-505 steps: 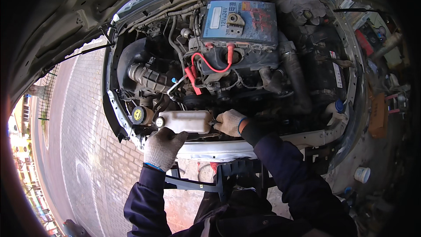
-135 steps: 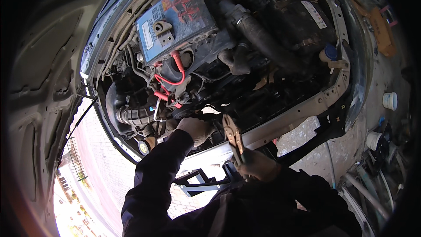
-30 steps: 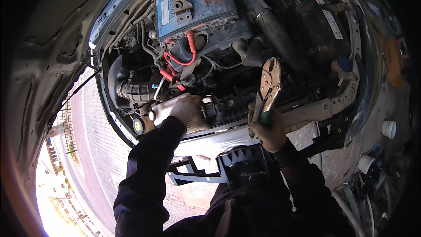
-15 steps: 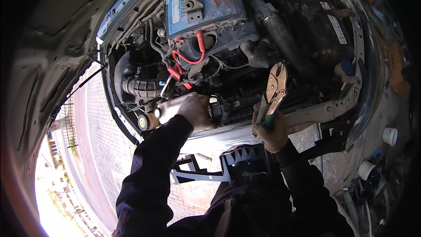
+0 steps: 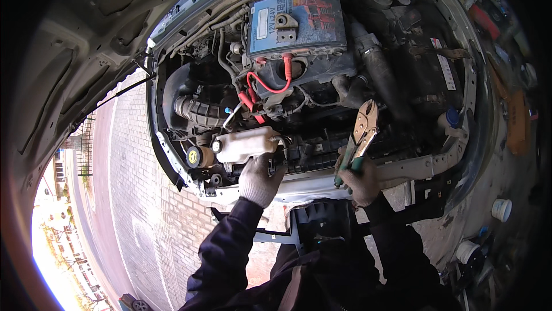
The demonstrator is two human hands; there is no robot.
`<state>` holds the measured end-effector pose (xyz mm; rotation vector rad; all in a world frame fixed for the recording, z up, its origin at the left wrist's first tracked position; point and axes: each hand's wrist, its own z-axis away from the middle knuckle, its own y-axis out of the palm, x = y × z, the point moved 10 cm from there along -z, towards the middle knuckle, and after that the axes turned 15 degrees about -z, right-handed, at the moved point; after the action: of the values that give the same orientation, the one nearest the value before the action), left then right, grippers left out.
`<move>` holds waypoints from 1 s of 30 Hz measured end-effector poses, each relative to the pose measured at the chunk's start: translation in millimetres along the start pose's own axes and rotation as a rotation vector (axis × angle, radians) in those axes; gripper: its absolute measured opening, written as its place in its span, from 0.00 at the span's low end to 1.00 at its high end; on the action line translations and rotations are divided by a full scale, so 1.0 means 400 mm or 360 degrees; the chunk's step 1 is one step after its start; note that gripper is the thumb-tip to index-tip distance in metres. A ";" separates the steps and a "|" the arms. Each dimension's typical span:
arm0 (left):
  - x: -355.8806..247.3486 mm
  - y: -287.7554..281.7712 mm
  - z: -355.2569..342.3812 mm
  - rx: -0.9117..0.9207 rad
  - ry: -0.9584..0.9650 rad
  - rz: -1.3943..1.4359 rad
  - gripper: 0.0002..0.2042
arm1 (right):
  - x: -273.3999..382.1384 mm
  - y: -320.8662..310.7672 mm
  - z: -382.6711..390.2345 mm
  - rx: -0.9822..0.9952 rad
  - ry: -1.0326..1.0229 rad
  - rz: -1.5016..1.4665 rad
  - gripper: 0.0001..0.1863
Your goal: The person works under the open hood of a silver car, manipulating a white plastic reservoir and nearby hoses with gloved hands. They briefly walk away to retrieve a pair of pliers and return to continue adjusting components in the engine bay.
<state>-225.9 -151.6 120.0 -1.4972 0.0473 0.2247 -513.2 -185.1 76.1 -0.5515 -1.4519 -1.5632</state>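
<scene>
My left hand (image 5: pixel 261 182), in a pale knit glove, is at the front lower edge of a white plastic fluid tank (image 5: pixel 247 143). Its thumb stands apart from the fingers, whose tips are partly hidden against the tank's underside. In my gloved right hand (image 5: pixel 363 183) is a pair of locking pliers (image 5: pixel 365 124) with green-covered handles. The pliers point upward over the front of the engine bay, their jaws touching nothing that I can see.
A blue box-shaped starter pack (image 5: pixel 296 18) lies on the engine with a metal bracket (image 5: pixel 286 26) on top. A red cable (image 5: pixel 269 88) runs from it. The raised hood (image 5: pixel 75 52) fills the left. The front crossmember (image 5: pixel 414 167) lies near me; tools and white tubs (image 5: pixel 501 210) are at right.
My left hand has drawn back from over the tank's right end to its near lower edge, uncovering more of the tank. The right hand still holds the pliers. The view has shifted.
</scene>
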 end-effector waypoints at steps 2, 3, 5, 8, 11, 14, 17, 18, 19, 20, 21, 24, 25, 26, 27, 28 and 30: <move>0.020 0.011 0.113 0.0191 -0.0348 0.0559 0.23 | 0.000 0.013 -0.005 0.0020 0.0003 -0.0041 0.25; 0.019 0.038 0.171 0.0393 -0.0552 0.0865 0.20 | -0.001 0.028 -0.006 0.0042 0.0010 -0.0057 0.25; -0.038 0.026 0.230 0.0467 -0.0441 0.1067 0.21 | 0.006 0.055 -0.005 0.0037 0.0001 -0.0094 0.26; -0.090 0.019 0.270 0.0585 -0.0302 0.1277 0.22 | -0.057 0.143 0.076 0.0100 0.0453 -0.0215 0.23; -0.092 0.005 0.288 0.0615 -0.0079 0.1145 0.23 | -0.126 0.235 0.175 0.0079 0.0698 -0.0298 0.21; -0.020 0.033 0.343 0.0797 -0.0306 0.1149 0.21 | -0.194 0.306 0.206 0.0050 0.0652 -0.0235 0.22; 0.058 0.034 0.403 0.0845 -0.0430 0.1168 0.21 | -0.261 0.343 0.246 0.0085 0.0870 -0.0317 0.22; 0.072 0.022 0.412 0.0785 -0.0323 0.1048 0.22 | -0.278 0.355 0.260 0.0128 0.0963 -0.0342 0.22; 0.103 0.031 0.423 0.0789 -0.0366 0.0938 0.23 | -0.303 0.372 0.272 0.0103 0.1090 -0.0519 0.17; 0.135 0.043 0.431 0.0819 -0.0441 0.0977 0.23 | -0.320 0.380 0.276 0.0071 0.1129 -0.0494 0.15; 0.170 0.054 0.432 0.0812 -0.0523 0.1053 0.23 | -0.338 0.394 0.278 0.0050 0.1191 -0.0532 0.13; 0.252 0.070 0.416 0.0691 -0.0539 0.0913 0.23 | -0.358 0.441 0.257 0.0074 0.1186 -0.0791 0.15; 0.272 0.085 0.415 0.0715 -0.0579 0.0885 0.23 | -0.345 0.436 0.255 0.0143 0.1118 -0.0655 0.17; 0.277 0.087 0.404 0.0688 -0.0509 0.0802 0.24 | -0.312 0.443 0.238 0.0361 0.0875 -0.0352 0.20; 0.272 0.085 0.392 0.0637 -0.0424 0.0793 0.25 | -0.287 0.442 0.228 0.0464 0.0703 -0.0136 0.22; 0.270 0.088 0.383 0.0620 -0.0390 0.0785 0.25 | -0.312 0.428 0.228 0.0313 0.0857 -0.0327 0.24; 0.256 0.081 0.366 0.0561 -0.0314 0.0757 0.28 | -0.344 0.452 0.219 0.0210 0.1172 -0.1180 0.29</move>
<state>-147.3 7.5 82.0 -1.0893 0.2721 0.7095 -316.3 -41.8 80.5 0.6763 -1.1912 -1.9040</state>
